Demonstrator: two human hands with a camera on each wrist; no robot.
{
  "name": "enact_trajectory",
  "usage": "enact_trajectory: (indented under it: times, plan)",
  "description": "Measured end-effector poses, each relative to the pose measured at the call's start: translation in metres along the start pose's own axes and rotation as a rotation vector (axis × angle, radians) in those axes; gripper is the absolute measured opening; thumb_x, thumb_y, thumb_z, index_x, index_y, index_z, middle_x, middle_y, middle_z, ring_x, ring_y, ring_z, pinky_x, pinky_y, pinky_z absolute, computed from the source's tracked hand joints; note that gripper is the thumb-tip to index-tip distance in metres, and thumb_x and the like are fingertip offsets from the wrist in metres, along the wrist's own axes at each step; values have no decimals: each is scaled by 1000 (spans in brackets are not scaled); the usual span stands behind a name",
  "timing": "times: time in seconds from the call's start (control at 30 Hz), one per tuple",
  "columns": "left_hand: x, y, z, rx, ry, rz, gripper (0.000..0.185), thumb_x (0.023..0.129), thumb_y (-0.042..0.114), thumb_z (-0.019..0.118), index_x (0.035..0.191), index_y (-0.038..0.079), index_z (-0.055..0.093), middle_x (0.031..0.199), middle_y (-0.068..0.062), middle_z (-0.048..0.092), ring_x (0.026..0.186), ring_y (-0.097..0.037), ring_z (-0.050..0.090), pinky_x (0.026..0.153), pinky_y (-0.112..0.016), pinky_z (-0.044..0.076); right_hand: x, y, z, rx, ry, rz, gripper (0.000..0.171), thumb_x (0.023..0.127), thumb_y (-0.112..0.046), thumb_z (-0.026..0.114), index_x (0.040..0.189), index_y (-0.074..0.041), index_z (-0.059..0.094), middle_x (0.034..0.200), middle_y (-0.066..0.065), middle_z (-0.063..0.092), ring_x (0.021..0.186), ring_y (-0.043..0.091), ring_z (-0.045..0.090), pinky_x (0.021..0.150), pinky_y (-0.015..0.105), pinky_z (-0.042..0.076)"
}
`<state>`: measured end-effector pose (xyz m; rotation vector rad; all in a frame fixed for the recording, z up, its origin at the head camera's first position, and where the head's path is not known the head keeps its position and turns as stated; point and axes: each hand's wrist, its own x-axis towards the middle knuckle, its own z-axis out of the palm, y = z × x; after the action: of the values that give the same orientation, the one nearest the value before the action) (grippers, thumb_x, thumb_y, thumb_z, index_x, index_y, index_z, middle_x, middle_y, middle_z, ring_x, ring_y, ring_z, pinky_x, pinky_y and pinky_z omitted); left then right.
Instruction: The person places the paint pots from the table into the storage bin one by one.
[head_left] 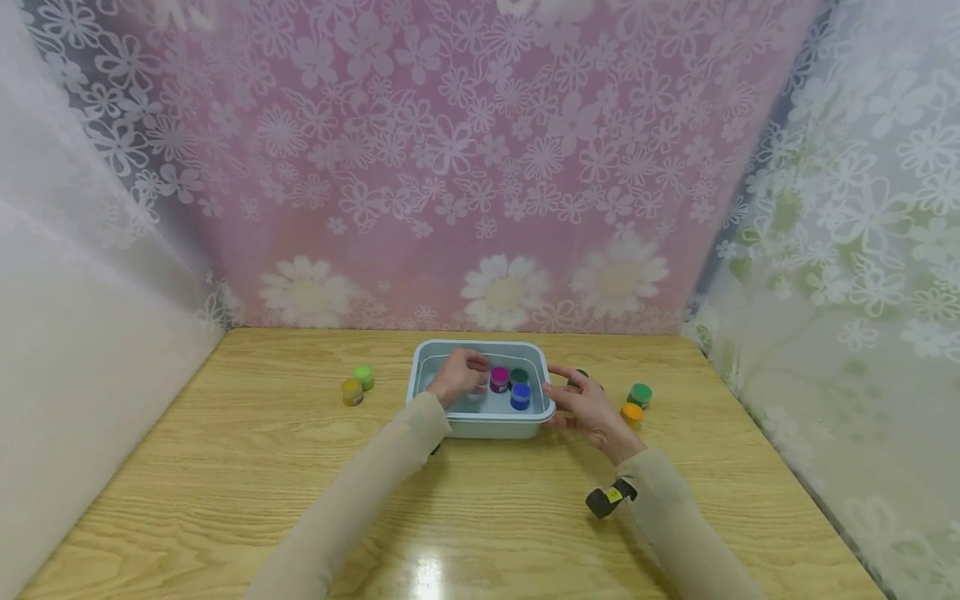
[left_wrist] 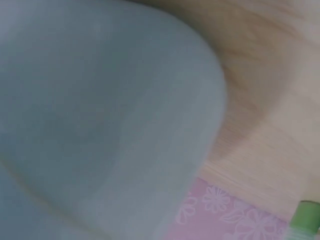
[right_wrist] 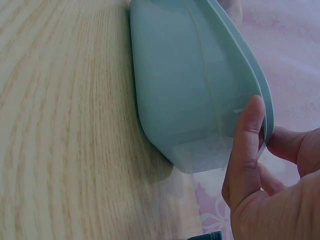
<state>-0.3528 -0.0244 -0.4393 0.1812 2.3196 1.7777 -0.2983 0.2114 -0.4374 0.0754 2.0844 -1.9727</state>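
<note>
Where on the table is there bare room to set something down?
Bare wood lies in front of the tub, between left sleeve and right sleeve, and left of the yellow jar. Crowded: right of the tub, around the right grip, orange jar and green jar, and inside, beside the magenta jar.

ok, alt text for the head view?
Left hand in a pale tub beside a magenta jar, a dark green jar and a blue jar; right hand holding the tub's right rim. More small jars sit on the wooden table to either side.
</note>
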Motion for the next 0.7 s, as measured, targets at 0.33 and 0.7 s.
enact_trajectory:
  times: [0.33,0.7]
  plan:
    - [-9,3,-18,22,-46,90,28,96,7,62,122,-3,64,111,-22,67,100,-39,66,86,-49,59,-2,-1,1,-1,-1,-3,58,97,-21,63,150,-18,40,138,26,53,100,25,67,69,27,62]
    - [-26,15,-43,161,-74,183,29,94,16,67,120,3,67,102,-10,72,92,-33,67,71,-37,60,-1,-1,1,1,1,-3,58,97,-22,64,150,-19,40,137,26,54,98,24,68,69,28,62]
